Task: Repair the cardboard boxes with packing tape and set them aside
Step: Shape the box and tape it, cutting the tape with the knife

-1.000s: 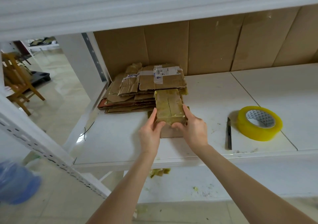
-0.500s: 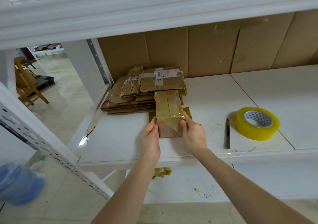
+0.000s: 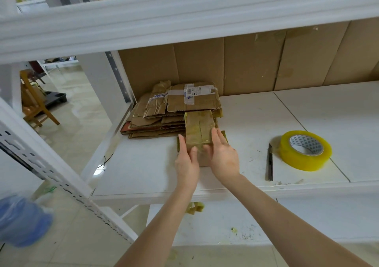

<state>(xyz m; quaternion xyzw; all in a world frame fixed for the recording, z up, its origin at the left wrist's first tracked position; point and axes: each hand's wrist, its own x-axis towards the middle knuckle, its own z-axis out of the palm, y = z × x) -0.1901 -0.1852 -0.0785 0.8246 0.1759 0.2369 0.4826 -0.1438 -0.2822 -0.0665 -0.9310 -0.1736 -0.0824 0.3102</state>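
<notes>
A small tape-wrapped cardboard box (image 3: 198,127) sits on a white shelf (image 3: 143,164), against flattened cardboard (image 3: 164,119). The left hand (image 3: 187,163) and right hand (image 3: 222,158) press it between straight fingers. A yellow tape roll (image 3: 303,160) lies to the right.

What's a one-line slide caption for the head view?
Left hand and right hand press a taped box on the shelf before flattened cardboard; tape roll and knife lie alongside.

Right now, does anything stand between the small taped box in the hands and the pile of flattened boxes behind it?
Nothing visible does. The small taped box, between left hand and right hand, meets the near edge of the pile of flattened boxes. The tape roll and knife lie to the right.
</notes>
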